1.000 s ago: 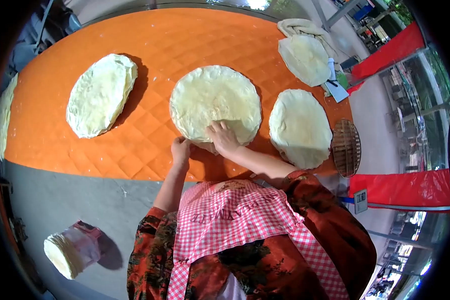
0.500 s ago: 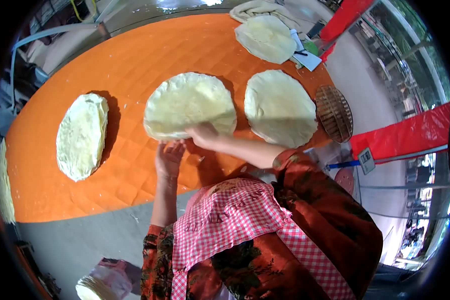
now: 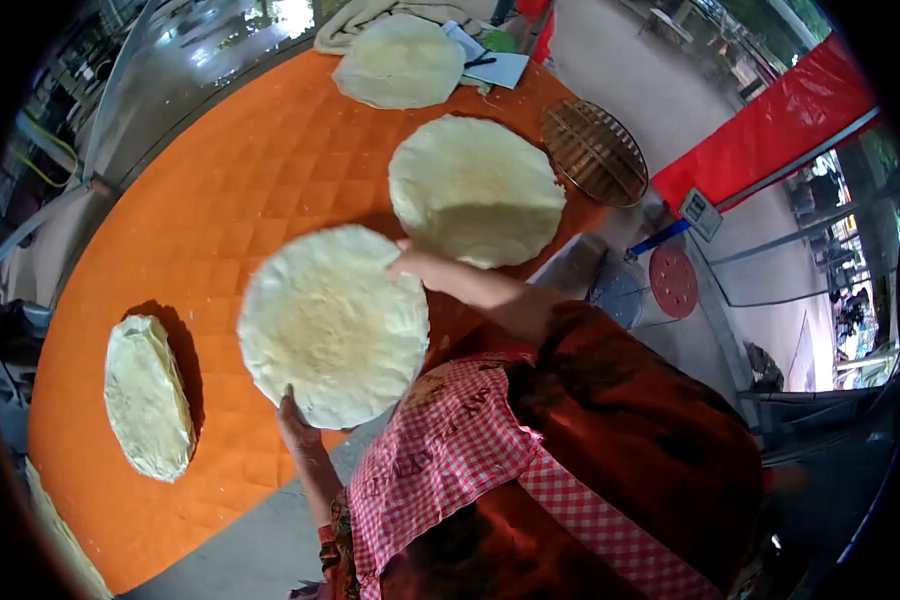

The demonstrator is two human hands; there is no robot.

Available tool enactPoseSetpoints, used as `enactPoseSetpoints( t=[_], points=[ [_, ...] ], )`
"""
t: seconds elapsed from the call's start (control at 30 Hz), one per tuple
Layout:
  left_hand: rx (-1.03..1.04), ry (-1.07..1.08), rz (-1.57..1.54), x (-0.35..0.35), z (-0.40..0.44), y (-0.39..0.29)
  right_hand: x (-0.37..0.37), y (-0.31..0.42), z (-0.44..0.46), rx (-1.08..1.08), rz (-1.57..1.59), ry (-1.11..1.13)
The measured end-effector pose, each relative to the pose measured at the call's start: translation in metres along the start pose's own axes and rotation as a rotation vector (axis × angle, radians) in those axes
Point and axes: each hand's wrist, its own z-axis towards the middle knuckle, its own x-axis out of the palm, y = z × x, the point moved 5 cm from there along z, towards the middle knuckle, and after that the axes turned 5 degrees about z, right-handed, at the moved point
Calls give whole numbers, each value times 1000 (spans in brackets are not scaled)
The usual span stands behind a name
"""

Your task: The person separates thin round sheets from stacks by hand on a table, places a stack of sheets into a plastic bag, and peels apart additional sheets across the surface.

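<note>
A large round, pale flatbread [image 3: 335,325] is held up near my body, its broad face turned toward me. My left hand [image 3: 300,435] grips its lower left edge, thumb on top and the other fingers hidden beneath. My right hand [image 3: 412,262] pinches the upper right edge, with its fingers partly out of sight. How many layers I hold, I cannot tell. Just beyond my right hand lies another round flatbread stack [image 3: 477,190] on the orange table cover [image 3: 220,190]. To the left rests a thicker, oval-looking pile of flatbreads [image 3: 148,400].
At the far end lie one more flatbread [image 3: 400,62], a folded cloth [image 3: 345,28] and a notepad with a pen [image 3: 500,68]. A woven basket [image 3: 595,150] sits at the table's right edge. Beyond it are a red stool [image 3: 673,282] and a scale display [image 3: 700,214].
The flatbread has come up off the table and toward me, tilted to face me. My hands have spread apart to opposite edges. The view has turned to the right.
</note>
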Motion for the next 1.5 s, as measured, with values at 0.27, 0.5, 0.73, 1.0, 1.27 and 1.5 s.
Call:
enactPoseSetpoints(
  t=[0.27,0.5,0.73,1.0,1.27,1.5],
  points=[
    [303,-75,548,82,-7,-48,-11,69,-45,-423,-172,-21],
    [344,170,455,348,-12,-33,-220,187,-124,-669,225,-214],
    [87,414,544,398,112,124,-385,79,-63,-554,143,-362],
    [157,-78,733,360,124,166,-428,-9,-20,-373,-85,-459],
    [615,-278,1266,354,120,139,-403,1,-50,-381,-322,-379],
    [1178,28,2173,458,64,157,-364,85,-75,-760,-1146,-778]
  ],
)
